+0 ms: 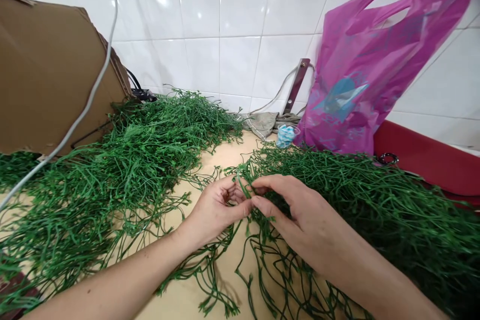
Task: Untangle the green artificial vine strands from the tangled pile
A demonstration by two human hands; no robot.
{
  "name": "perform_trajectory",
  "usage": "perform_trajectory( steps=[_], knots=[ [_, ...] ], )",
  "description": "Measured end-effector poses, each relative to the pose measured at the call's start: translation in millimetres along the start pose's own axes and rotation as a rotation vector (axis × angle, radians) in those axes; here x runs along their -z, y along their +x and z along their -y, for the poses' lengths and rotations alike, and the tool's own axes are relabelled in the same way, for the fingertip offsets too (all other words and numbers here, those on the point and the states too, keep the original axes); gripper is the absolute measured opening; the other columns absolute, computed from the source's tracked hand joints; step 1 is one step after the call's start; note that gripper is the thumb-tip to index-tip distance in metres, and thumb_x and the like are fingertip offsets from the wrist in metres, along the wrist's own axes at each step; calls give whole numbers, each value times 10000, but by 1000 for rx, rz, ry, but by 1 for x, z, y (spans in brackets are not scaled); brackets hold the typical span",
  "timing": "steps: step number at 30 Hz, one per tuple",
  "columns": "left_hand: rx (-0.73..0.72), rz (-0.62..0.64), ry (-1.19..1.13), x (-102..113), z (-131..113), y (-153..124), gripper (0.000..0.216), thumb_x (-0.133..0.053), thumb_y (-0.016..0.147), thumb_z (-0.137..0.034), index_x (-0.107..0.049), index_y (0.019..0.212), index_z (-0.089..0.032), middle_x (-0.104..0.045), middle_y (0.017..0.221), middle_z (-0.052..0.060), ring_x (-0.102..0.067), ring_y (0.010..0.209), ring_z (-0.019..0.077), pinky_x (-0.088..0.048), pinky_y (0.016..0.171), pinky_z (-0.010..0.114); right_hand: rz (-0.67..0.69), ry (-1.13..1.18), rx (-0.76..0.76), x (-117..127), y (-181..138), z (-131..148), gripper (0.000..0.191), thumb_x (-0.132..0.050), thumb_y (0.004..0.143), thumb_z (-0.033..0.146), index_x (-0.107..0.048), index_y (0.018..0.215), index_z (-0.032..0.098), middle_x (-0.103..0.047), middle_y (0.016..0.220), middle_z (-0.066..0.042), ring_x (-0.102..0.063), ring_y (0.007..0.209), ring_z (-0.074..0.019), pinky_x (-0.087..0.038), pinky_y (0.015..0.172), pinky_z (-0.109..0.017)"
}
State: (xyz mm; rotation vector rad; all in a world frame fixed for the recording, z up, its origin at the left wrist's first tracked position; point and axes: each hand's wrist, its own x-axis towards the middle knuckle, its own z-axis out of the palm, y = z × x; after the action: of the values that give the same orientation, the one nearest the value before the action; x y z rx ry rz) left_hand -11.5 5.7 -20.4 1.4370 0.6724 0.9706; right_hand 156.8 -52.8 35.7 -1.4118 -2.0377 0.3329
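Observation:
My left hand (215, 206) and my right hand (300, 210) meet above the middle of the tabletop. Between their fingertips is a thin green artificial plant stem (243, 187); both hands pinch it, and part of it is hidden by the fingers. Loose branching stems (270, 265) of the same kind lie spread below the hands. A tall heap of green stems (153, 145) spreads to the left, and a second heap (378, 190) lies to the right, partly behind my right forearm.
A brown cardboard box (48, 70) stands at the left, with a white cable (92, 95) hanging in front. At the back right are a purple plastic bag (375, 70), a blue-and-white crumpled item (285, 136) and grey cloth (262, 124). White tiles (240, 70) line the wall.

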Motion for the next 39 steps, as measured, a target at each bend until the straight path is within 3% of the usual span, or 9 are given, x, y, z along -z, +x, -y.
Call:
perform_trajectory(
  steps=[6,11,15,23,28,32,39],
  knots=[
    [-47,-41,229,-1,-5,-3,60,-668,803,-193,-624,833,-164,-564,731,-24,-512,695,111,-422,661,213,-15,19,-180,-9,3,-8,104,-628,839,191,-701,895,240,-719,922,-17,-635,917,-220,-488,823,-376],
    [-143,-39,516,-2,-15,-7,53,-611,808,-129,-614,819,-181,-588,749,-22,-541,723,124,-422,688,230,79,63,-208,-3,8,-7,110,-608,859,221,-694,790,221,-704,825,-9,-631,796,-193,-468,729,-329],
    [-143,-39,603,-5,-20,-9,32,-607,840,-158,-620,839,-188,-612,764,-17,-562,720,129,-425,681,235,100,57,-183,-2,8,-7,134,-596,857,186,-658,743,221,-666,768,5,-588,692,-161,-427,630,-287],
    [-113,-46,357,-8,-15,-8,56,-614,876,-228,-620,843,-184,-613,768,-7,-560,730,129,-450,693,232,-151,-270,76,-18,2,-5,178,-493,814,78,-544,702,206,-570,707,-7,-519,700,-173,-379,675,-316],
    [-29,-75,-101,-14,-15,-3,179,-740,800,-307,-624,810,-172,-689,875,24,-635,804,135,-513,768,249,-77,126,-159,-12,9,-6,135,-477,805,183,-549,697,219,-483,611,41,-443,576,-122,-348,537,-244],
    [64,-98,-237,-14,-13,-1,305,-821,722,-368,-610,787,-157,-707,924,25,-638,719,102,-542,741,258,-36,394,-288,-10,14,-14,138,-481,787,268,-528,667,220,-462,597,41,-417,569,-119,-349,527,-238],
    [65,-125,-267,-15,-7,6,339,-847,686,-372,-606,770,-149,-727,871,20,-642,720,101,-537,778,270,-115,355,-296,-21,18,-23,75,-518,740,244,-537,671,219,-407,562,62,-356,541,-109,-318,506,-232]
  ],
)
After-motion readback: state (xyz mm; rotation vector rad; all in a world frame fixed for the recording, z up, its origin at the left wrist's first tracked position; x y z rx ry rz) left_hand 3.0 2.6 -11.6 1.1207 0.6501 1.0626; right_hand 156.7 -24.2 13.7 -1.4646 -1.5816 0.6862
